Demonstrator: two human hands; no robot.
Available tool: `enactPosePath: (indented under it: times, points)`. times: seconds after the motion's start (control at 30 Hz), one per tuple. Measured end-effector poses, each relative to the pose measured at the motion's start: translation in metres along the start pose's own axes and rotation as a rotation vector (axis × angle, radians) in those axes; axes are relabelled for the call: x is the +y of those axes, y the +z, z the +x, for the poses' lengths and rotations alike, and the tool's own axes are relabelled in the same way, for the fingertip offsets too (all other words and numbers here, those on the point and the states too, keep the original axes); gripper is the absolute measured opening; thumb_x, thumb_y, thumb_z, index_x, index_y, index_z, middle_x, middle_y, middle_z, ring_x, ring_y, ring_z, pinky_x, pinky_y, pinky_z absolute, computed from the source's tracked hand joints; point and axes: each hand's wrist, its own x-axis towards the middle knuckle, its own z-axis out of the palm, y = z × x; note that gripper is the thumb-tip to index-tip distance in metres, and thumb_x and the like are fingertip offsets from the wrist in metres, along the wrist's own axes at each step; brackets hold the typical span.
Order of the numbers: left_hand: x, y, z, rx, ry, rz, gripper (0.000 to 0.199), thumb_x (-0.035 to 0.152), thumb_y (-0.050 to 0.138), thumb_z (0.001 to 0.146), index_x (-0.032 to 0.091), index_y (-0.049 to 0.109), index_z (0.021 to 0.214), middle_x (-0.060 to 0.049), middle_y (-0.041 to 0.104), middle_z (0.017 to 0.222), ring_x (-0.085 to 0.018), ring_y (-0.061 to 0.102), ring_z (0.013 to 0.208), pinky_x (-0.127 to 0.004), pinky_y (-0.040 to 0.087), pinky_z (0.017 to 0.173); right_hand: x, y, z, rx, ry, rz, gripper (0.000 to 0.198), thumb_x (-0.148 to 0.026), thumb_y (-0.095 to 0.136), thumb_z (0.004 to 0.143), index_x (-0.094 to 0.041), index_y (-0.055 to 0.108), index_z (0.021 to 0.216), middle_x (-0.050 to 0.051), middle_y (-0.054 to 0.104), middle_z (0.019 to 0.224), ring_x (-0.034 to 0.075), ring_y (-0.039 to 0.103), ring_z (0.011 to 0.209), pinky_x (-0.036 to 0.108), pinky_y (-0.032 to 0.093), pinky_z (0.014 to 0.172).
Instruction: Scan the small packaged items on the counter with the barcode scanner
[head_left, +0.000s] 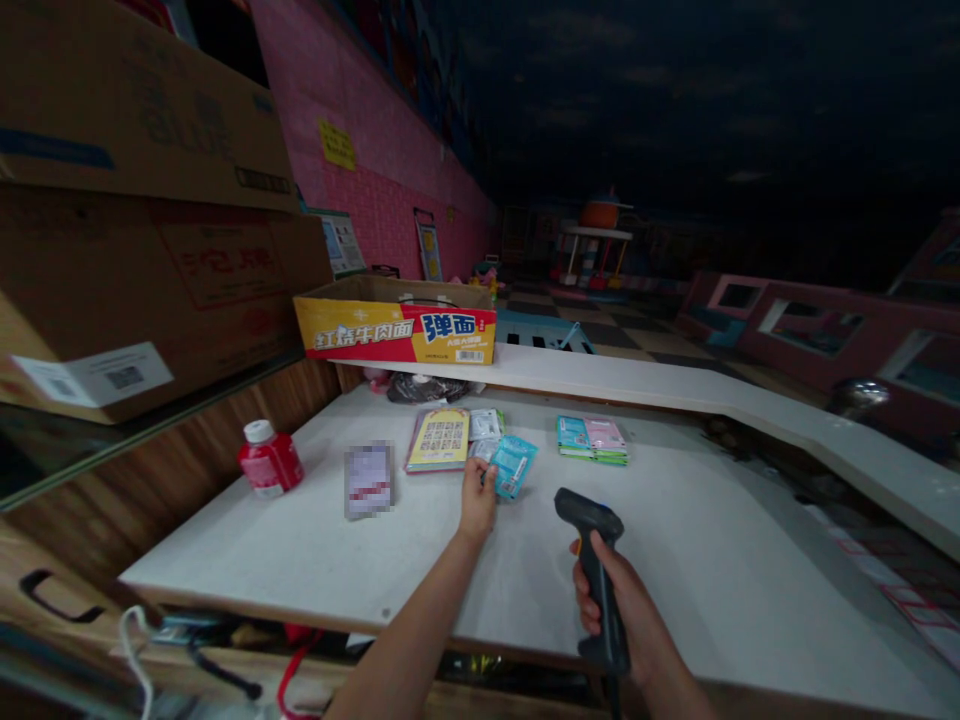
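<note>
Left hand [478, 500] pinches the teal packet [513, 465] lying on the tabletop [697, 540], just left of the scanner [592, 560]; right hand [622, 610] grips that scanner; risk: the thin packet may slip from the fingertip pinch

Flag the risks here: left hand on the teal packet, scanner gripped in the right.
1. The left hand pinches only the teal packet's near corner, and it overlaps a grey packet; lifting could drag that along.
2. The scanner in the right hand points past the packet toward the stacked packets; it might read the wrong item.
3. The red bottle sits near the table edge; a sweeping arm might knock it off.
</note>
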Motion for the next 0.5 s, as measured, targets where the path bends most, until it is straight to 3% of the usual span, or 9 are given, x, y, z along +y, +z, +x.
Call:
enactPosePath:
  times: [0.17, 0.37, 0.5]
  points:
    - [0.002, -0.003, 0.001, 0.02, 0.022, 0.063, 0.023, 0.043, 0.046, 0.087, 0.022, 0.04, 0.08, 0.001, 0.046, 0.076, -0.015, 0.049, 0.074, -0.027, 0.044, 0.071, 0.001, 0.009, -0.009, 0.017, 0.002, 0.018, 0.05, -0.063, 0.074, 0.067, -0.02, 0.057, 0.088, -0.007, 0.051, 0.051, 0.007, 0.04, 0.034, 0.017, 0.029, 0.031]
    - [0.002, 0.0, -0.001, 0.0, 0.004, -0.174, 0.033, 0.053, 0.051, 0.085, 0.022, 0.038, 0.081, 0.003, 0.042, 0.074, -0.012, 0.044, 0.068, -0.025, 0.041, 0.064, -0.002, 0.009, -0.01, 0.008, 0.037, -0.018, 0.052, -0.066, 0.073, 0.066, -0.02, 0.057, 0.086, -0.008, 0.05, 0.051, 0.006, 0.039, 0.034, 0.017, 0.03, 0.031]
    - [0.0, 0.001, -0.002, 0.017, 0.011, -0.199, 0.038, 0.057, 0.053, 0.084, 0.022, 0.04, 0.081, 0.003, 0.042, 0.074, -0.012, 0.044, 0.066, -0.024, 0.04, 0.06, -0.004, -0.001, 0.002, 0.015, 0.011, -0.017, 0.054, -0.068, 0.073, 0.065, -0.02, 0.057, 0.087, -0.007, 0.051, 0.051, 0.006, 0.039, 0.034, 0.017, 0.03, 0.031]
